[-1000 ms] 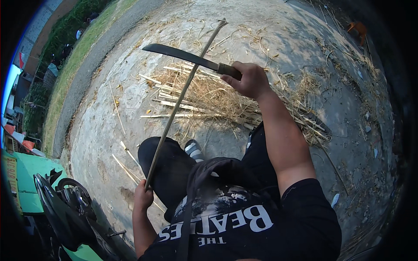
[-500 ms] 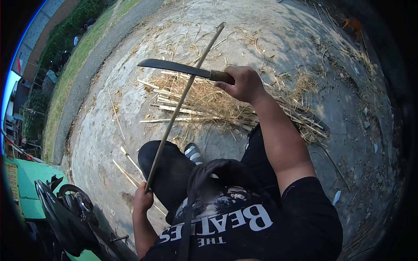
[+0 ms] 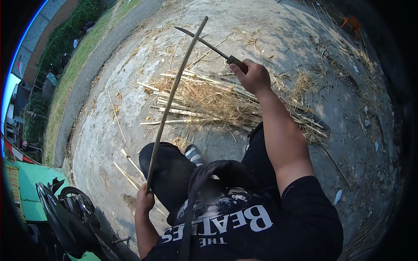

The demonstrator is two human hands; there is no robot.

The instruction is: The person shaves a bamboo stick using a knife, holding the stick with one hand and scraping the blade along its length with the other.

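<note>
My left hand (image 3: 145, 199) is closed round the near end of a long, thin bamboo strip (image 3: 171, 98), which slants up and away past my left knee. Ahead and to the right, my right hand (image 3: 251, 77) grips the wooden handle of a machete (image 3: 215, 50). Its dark blade is seen nearly edge-on and crosses the strip close to the far end. Part of the blade passes behind the strip in this view; I cannot tell whether the two touch.
A heap of split bamboo strips and curly shavings (image 3: 217, 102) lies on the concrete beyond my feet. A few loose strips (image 3: 126, 176) rest left of my knee. A motorcycle (image 3: 72, 217) stands at the lower left, and an orange object (image 3: 352, 24) at the far right.
The machete has moved up along the strip toward its far end, and its blade has turned from broad side to edge-on. The strip's far end has swung slightly left.
</note>
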